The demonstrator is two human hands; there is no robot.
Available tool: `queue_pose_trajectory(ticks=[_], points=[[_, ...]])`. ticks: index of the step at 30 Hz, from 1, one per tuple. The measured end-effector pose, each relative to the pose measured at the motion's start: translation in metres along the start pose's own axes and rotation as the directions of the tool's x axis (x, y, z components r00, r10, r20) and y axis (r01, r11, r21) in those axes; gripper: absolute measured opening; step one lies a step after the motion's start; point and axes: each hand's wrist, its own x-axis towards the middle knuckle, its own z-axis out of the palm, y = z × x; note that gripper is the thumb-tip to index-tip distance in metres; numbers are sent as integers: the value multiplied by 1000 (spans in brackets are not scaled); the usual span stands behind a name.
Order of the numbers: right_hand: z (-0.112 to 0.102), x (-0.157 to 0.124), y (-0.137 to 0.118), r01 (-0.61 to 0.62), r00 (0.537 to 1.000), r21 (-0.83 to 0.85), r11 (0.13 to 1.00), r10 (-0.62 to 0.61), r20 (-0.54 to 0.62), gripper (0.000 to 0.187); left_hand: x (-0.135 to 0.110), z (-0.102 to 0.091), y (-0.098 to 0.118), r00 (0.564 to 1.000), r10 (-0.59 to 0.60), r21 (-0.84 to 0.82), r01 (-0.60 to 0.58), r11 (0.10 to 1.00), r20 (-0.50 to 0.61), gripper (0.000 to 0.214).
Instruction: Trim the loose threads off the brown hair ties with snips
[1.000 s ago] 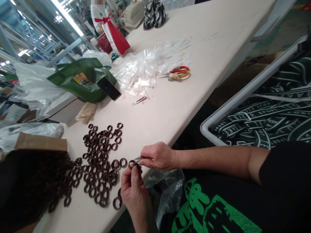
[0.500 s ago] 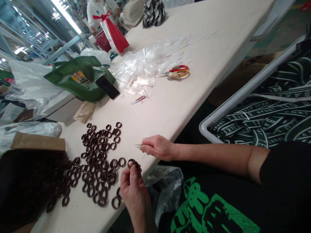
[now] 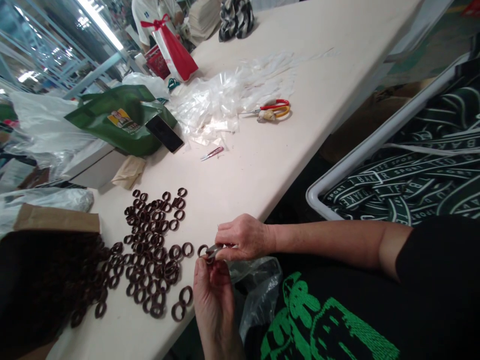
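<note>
My left hand [image 3: 213, 295] is closed and pinches a dark brown elastic ring [image 3: 203, 250] at the table's near edge. My right hand [image 3: 243, 236] is closed on a small metal snipper [image 3: 214, 249] whose tip touches that ring. Just left of both hands, several loose brown rings [image 3: 153, 240] lie spread on the beige table [image 3: 300, 100]. A large dark brown heap [image 3: 37, 285] of the same stuff fills the near left corner.
Farther along the table lie a small pink snipper [image 3: 212, 153], red and yellow scissors [image 3: 273, 110], a pile of clear plastic bags [image 3: 225, 95], a black phone [image 3: 164, 134] and a green bag [image 3: 120, 117]. A white-rimmed bin [image 3: 375, 140] of green straps stands at the right.
My right hand drew away up the table with the snipper, then came back down so its tip meets the ring again. My left hand kept the ring and shifted slightly.
</note>
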Motion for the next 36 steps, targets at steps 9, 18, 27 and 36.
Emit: queue_pose_trajectory(ticks=[9,18,27,36], points=[[-4,-2,5,49,999,-142,989,-46,27,50,-1,1,-2,998,-4,-10,4,1000,-62,13],[-6,-2,8,91,995,-183,979,-84,45,51,-6,18,6,974,-172,-136,153,979,-145,33],[-3,-4,11,113,994,-127,986,-112,14,47,-6,12,6,955,-288,-223,266,938,-75,42],[-16,7,7,-405,906,559,723,400,139,39,-7,-7,0,999,-31,71,31,997,-9,33]])
